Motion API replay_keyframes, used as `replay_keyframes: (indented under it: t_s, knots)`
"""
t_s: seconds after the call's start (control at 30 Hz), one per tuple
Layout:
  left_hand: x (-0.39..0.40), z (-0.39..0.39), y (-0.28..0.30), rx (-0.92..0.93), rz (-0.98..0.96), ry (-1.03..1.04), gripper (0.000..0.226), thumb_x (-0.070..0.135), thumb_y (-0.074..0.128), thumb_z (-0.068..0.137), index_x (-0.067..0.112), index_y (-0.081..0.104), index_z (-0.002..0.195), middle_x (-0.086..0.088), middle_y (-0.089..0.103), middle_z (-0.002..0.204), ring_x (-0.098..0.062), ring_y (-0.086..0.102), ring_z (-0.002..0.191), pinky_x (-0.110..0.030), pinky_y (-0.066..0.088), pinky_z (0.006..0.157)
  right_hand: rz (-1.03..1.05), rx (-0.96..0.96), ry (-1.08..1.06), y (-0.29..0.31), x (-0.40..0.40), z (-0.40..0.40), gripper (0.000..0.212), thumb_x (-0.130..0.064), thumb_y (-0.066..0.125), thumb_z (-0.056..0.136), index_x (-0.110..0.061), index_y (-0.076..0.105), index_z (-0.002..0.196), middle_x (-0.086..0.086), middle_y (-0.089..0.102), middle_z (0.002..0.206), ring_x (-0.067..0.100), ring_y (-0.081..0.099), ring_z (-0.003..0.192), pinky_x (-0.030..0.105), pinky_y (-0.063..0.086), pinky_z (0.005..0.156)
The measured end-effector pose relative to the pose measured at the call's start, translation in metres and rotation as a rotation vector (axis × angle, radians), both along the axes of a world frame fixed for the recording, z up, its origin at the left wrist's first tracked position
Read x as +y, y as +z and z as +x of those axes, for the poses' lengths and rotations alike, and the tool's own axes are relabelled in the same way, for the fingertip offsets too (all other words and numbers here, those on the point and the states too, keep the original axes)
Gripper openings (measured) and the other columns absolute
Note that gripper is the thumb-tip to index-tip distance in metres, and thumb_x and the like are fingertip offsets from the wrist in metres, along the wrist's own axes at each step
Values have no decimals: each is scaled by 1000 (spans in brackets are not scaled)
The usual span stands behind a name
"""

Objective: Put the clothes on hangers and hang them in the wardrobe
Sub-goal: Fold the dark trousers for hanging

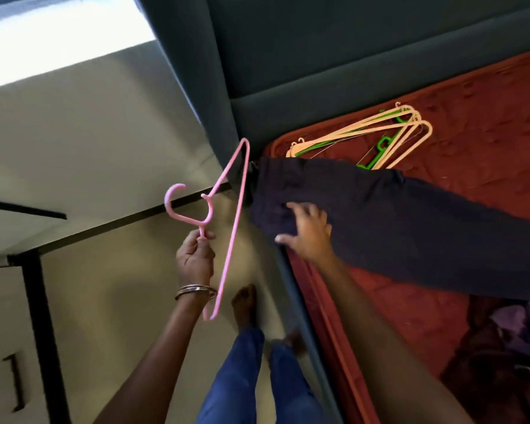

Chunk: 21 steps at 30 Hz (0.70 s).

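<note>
Trousers (395,221), dark, lie across the red bed cover (487,117) with one end at the bed's corner, just in front of a pile of spare hangers (389,130). The right hand (308,231) rests on them, fingers spread open. The left hand (195,258) holds a pink hanger (230,228) over the floor, its fingers pinching the neck.
</note>
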<state>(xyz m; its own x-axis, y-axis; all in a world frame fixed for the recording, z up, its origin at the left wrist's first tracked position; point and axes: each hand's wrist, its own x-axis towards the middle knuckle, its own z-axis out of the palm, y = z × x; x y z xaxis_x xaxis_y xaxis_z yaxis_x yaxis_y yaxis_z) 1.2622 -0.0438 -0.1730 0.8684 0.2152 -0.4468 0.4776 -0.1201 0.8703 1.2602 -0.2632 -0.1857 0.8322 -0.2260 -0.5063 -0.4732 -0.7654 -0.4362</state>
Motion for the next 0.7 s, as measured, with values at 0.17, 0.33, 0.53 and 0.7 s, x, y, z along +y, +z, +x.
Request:
replay_keyframes:
  t_s: [0.17,0.33,0.53,0.7]
  knots:
    - [13,10,-6,70,-306,39,29,9,37,101,13,54,78,10,28,49,-3,19,37,-10,16,39,-599,5,269,-58,42,-13,81,-45,64,83,-24,26,151,21,33,150,37,37,134,61,41,90]
    - [10,16,-9,50,-314,27,29,7,36,101,11,51,77,9,30,47,-4,22,36,-12,18,37,-553,-335,196,-58,19,-10,55,-19,54,72,-16,60,127,12,66,112,34,62,97,51,53,70]
    - [-10,12,-2,46,-406,20,29,10,38,102,12,53,77,7,30,48,-4,22,36,-12,17,36,350,-621,-745,-21,-42,-20,46,-18,61,80,0,59,123,14,66,116,26,62,110,41,46,101]
    - [-70,1,12,45,-409,-48,28,7,36,101,10,53,79,7,29,48,-3,23,35,-11,19,35,618,-773,-912,25,-57,-52,48,-9,59,85,-20,50,131,0,55,132,9,51,124,26,39,107]
